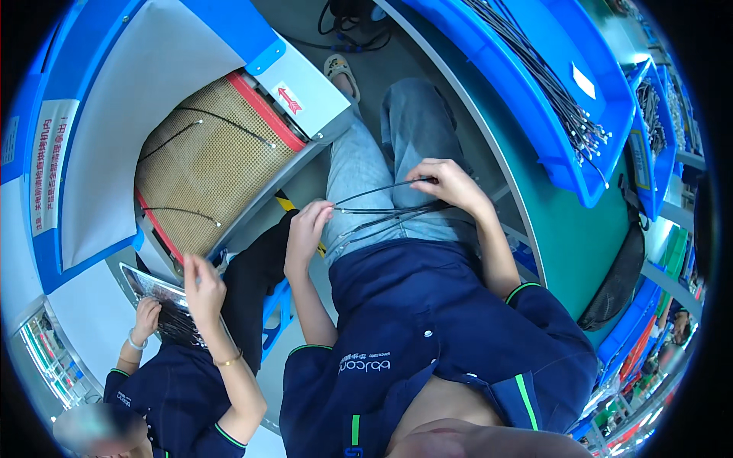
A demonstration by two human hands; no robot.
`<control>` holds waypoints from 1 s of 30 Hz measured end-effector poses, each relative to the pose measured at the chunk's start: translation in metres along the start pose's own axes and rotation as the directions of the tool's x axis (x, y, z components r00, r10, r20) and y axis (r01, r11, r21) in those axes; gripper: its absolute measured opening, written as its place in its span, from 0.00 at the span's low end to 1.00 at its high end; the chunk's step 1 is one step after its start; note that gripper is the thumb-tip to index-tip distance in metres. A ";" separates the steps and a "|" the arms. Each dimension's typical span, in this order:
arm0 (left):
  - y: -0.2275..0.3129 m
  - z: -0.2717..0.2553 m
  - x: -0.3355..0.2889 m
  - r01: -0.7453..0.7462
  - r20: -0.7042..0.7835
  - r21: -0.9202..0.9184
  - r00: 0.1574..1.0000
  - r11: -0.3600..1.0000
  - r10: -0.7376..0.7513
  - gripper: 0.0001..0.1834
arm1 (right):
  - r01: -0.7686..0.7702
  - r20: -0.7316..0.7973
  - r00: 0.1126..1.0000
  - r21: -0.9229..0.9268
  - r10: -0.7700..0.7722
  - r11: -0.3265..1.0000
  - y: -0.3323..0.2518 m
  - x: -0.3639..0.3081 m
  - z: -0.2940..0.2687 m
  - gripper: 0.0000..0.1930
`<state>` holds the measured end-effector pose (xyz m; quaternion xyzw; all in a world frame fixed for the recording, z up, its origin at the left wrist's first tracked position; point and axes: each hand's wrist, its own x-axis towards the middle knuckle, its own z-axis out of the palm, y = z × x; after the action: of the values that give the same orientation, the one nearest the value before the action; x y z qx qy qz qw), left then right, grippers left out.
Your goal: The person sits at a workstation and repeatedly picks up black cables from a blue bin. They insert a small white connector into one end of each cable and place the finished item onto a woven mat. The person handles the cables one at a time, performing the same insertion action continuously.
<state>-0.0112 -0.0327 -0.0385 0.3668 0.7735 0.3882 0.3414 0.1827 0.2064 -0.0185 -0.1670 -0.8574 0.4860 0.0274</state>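
Observation:
Several thin black cables with small light tips lie across my jeans, above the lap. My left hand pinches the tip of one black cable between thumb and fingers. The far stretch of that cable runs up to my right hand, whose fingers are closed around it. The other cables lie just below it, close to both hands, and pass under my right wrist.
A mesh conveyor belt with several cables lies at left in a blue-white machine. A co-worker's hands are near it. At right, a blue bin of cables stands on a green table.

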 end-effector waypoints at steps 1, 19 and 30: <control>0.001 0.001 0.000 -0.013 0.004 0.006 1.000 1.000 0.013 0.09 | 0.021 -0.005 1.000 -0.012 -0.021 1.000 -0.001 0.001 0.001 0.08; 0.049 0.012 0.025 -0.385 -0.095 0.240 0.904 0.891 0.417 0.08 | 0.303 -0.177 0.943 0.107 -0.282 0.947 -0.041 0.040 0.037 0.08; 0.069 0.004 0.022 -0.106 0.157 -0.009 0.982 0.994 0.106 0.09 | 0.532 -0.220 0.796 -0.191 -0.564 0.825 -0.043 0.040 0.031 0.07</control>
<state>0.0018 0.0161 0.0130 0.4368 0.7233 0.3759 0.3804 0.1273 0.1733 -0.0030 0.0234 -0.8845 0.3782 0.2721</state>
